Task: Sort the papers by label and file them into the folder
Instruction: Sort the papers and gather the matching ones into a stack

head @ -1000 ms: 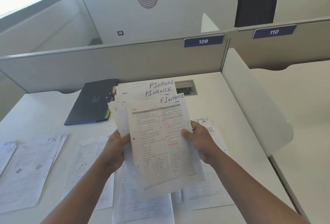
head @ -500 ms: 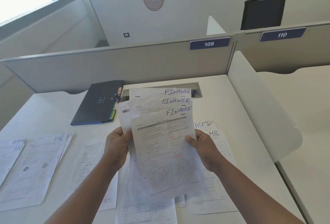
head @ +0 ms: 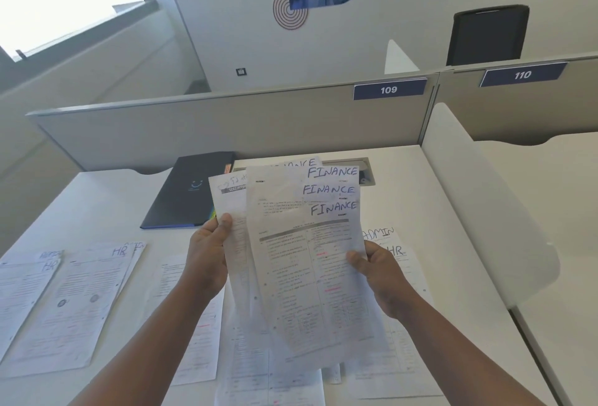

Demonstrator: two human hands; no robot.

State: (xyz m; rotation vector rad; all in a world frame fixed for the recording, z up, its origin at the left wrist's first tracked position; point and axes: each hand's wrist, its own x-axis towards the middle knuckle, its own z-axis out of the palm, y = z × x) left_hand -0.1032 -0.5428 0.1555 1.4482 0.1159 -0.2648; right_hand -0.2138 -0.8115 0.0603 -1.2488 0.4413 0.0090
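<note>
FINANCE sheets (head: 304, 263) held up over the table (head: 97, 211), fanned so three handwritten labels show at top right, a fourth half hidden behind. My left hand (head: 207, 263) grips the left edge, thumb across the front of a rear sheet. My right hand (head: 375, 273) pinches the right edge of the front sheet, thumb on the print. Dark folder (head: 191, 192) lies shut at the back of the table, beyond my left hand. HR sheets (head: 74, 295) lie flat at left; an ADMIN sheet (head: 382, 237) and another HR sheet at right under my wrist.

Step in hand, as I judge it: squaring the bundle. Best done by loosening both grips a little and tapping the bottom edges level, keeping labels up and same corner, before the folder is opened.

Against half a second ago: the sheets sit closer together, rear ones less splayed to the left; my left thumb is higher on the paper.
</note>
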